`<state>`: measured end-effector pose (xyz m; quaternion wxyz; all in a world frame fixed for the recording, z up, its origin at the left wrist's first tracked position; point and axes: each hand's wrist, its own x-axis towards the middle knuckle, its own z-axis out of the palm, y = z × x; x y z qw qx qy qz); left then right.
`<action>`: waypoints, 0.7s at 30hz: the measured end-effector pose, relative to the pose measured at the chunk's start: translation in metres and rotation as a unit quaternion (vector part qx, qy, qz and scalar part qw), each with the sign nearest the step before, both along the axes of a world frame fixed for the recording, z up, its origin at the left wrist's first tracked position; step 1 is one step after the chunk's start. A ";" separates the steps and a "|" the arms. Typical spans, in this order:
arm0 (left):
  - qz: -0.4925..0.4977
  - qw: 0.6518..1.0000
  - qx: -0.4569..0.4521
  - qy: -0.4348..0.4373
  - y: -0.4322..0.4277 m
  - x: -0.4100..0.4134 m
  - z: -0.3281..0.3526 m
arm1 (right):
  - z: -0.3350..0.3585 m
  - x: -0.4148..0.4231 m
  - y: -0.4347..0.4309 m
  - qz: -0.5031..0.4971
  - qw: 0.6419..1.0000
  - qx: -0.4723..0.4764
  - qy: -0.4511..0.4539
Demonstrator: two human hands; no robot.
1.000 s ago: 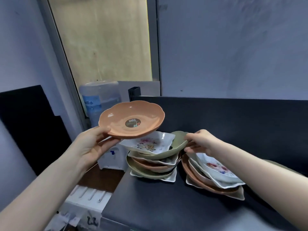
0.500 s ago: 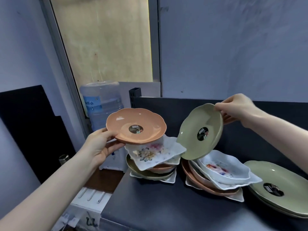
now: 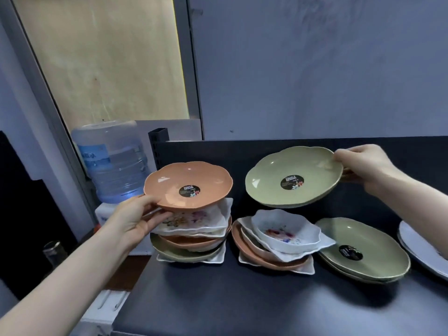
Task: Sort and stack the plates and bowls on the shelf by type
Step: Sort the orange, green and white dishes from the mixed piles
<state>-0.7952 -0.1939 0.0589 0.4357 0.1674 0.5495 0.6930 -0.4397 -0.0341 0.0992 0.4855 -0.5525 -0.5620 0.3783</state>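
My left hand (image 3: 135, 218) grips the near rim of an orange scalloped plate (image 3: 169, 181), held level just above the left mixed stack (image 3: 191, 241) of white floral, orange and green dishes. Gripped by its right rim in my right hand (image 3: 361, 163), a green scalloped plate (image 3: 269, 173) hangs in the air above the middle mixed stack (image 3: 278, 241). That stack has a white floral bowl on top. Right of it, a pile of green plates (image 3: 378, 241) lies on the dark shelf (image 3: 242, 301).
A white plate (image 3: 421, 251) shows at the right edge of the shelf. The shelf's dark back panel (image 3: 242, 151) rises behind the stacks. A water dispenser with a blue bottle (image 3: 114, 161) stands left of the shelf, below a grey wall.
My right hand lifted the green plate off the left stack, carried it up and to the right and levelled it. The orange plate in my left hand stayed nearly still.
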 end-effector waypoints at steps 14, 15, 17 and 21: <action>-0.166 0.986 -0.009 -0.019 0.054 0.107 -0.007 | -0.084 0.149 -0.031 -0.164 0.978 -0.096 0.089; -0.172 0.985 -0.010 -0.019 0.057 0.112 -0.007 | -0.091 0.153 -0.033 -0.171 0.977 -0.095 0.081; -0.186 0.982 -0.011 -0.021 0.062 0.121 -0.008 | -0.102 0.154 -0.039 -0.173 0.977 -0.093 0.084; -0.205 0.978 -0.008 -0.022 0.069 0.131 -0.013 | -0.126 0.146 -0.049 -0.170 0.973 -0.117 0.101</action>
